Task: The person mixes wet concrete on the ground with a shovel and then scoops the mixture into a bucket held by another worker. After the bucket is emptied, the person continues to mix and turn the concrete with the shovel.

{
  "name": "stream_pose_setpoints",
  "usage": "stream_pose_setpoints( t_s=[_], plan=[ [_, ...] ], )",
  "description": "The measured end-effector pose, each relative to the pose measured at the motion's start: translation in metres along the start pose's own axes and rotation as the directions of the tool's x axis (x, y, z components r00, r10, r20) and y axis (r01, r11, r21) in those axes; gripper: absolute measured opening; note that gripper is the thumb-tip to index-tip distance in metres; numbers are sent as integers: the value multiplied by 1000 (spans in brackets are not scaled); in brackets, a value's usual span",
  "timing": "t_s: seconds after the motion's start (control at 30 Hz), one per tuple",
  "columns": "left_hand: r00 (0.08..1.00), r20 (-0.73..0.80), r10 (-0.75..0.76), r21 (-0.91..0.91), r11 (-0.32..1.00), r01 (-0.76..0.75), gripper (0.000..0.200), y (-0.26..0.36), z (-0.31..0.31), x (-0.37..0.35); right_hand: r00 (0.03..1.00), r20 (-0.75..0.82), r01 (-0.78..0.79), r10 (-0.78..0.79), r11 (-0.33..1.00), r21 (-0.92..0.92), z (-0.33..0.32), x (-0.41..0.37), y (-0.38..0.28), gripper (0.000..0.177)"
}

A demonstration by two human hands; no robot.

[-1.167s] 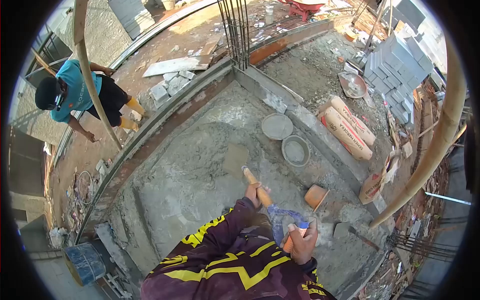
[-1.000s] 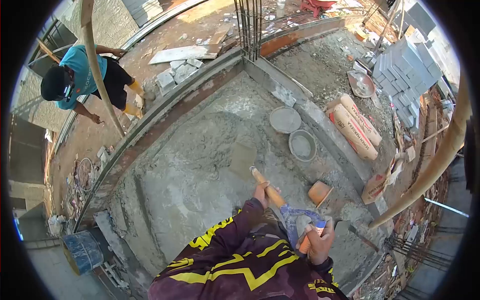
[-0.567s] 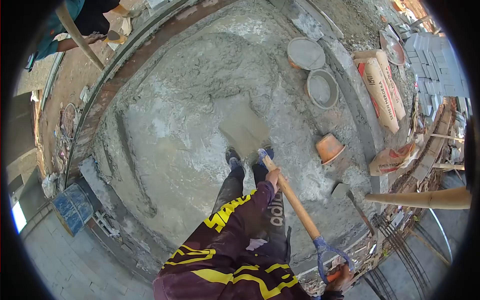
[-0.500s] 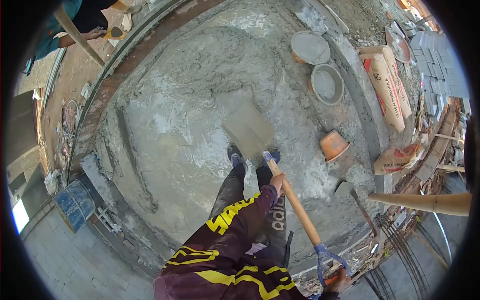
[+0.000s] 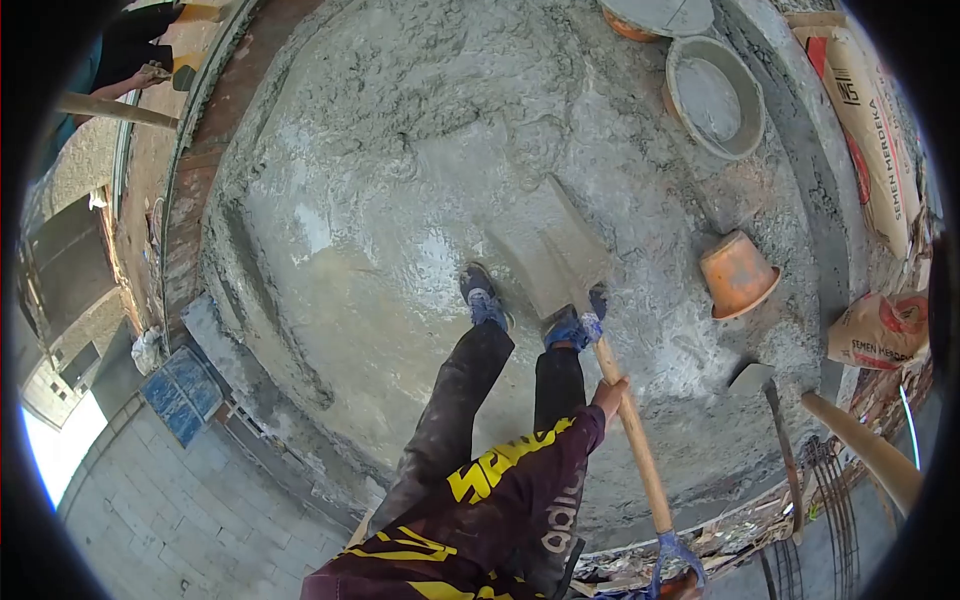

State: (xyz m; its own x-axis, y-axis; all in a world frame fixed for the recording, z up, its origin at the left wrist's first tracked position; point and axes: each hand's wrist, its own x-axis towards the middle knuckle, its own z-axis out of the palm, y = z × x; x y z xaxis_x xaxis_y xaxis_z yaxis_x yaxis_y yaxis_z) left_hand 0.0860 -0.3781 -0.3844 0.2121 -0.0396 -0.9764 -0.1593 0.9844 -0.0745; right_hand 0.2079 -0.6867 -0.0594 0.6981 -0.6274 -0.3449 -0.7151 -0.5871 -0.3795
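My left hand (image 5: 609, 396) is wrapped round the wooden shaft of a shovel (image 5: 640, 455), a little above its blade. At the bottom edge of the view my right hand (image 5: 684, 586) grips the shovel's blue D-handle, partly cut off. The square blade, coated in grey, lies low over the wet cement mix (image 5: 400, 200) just beyond my right foot. My two shoes stand in the wet mix, the right one partly hidden by the blade. Thicker, lumpy mix lies heaped ahead of the blade.
On the right are an orange bucket (image 5: 738, 275) on its side, a round basin (image 5: 715, 97), cement sacks (image 5: 868, 140) and a second shovel (image 5: 780, 430). A blue container (image 5: 183, 395) stands at left. Another person's hand (image 5: 150, 76) shows at upper left, behind the pit's edge (image 5: 205, 140).
The shovel blade has shifted right and forward across the mix, and both hands have moved along with it. My view has shifted, and my feet appear farther apart.
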Motion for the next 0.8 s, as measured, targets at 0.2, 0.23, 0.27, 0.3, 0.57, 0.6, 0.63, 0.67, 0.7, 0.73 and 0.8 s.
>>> stream_pose_setpoints(
  t_s=[0.2,0.23,0.27,0.3,0.57,0.6,0.63,0.67,0.7,0.73,0.8],
  plan=[
    [960,-81,269,-189,941,-280,28,171,-34,70,953,300,-67,29,991,118,201,14,40,29],
    [948,-113,299,-168,934,-315,28,209,-49,89,938,346,14,-29,999,47,255,-36,5,22],
    [933,-137,332,-145,925,-350,29,234,-61,105,914,396,98,-86,995,-12,292,-61,-12,18],
    [937,-158,312,-106,938,-331,29,242,-67,113,935,350,64,-59,998,-3,310,-63,-5,16],
    [923,-305,234,44,972,-232,30,191,-69,58,966,253,-85,44,984,154,230,-43,40,23],
    [933,-290,214,23,976,-217,28,177,-63,42,978,207,-29,-10,983,183,207,-32,47,35],
    [925,-301,229,27,972,-232,26,169,-46,12,997,79,-1,-7,995,96,189,-25,49,27],
    [927,-293,234,47,972,-231,24,161,-35,-13,999,48,41,-6,620,-783,150,-41,6,68],
    [929,-277,245,51,969,-240,25,151,-29,-26,972,136,-55,192,746,-664,127,-48,-27,77],
    [931,-263,252,52,968,-247,26,146,-20,-38,890,337,-116,308,866,-485,102,-47,-43,78],
    [930,-244,276,43,961,-274,28,148,11,-83,969,241,89,50,843,-531,73,-42,-47,65]
  ],
)
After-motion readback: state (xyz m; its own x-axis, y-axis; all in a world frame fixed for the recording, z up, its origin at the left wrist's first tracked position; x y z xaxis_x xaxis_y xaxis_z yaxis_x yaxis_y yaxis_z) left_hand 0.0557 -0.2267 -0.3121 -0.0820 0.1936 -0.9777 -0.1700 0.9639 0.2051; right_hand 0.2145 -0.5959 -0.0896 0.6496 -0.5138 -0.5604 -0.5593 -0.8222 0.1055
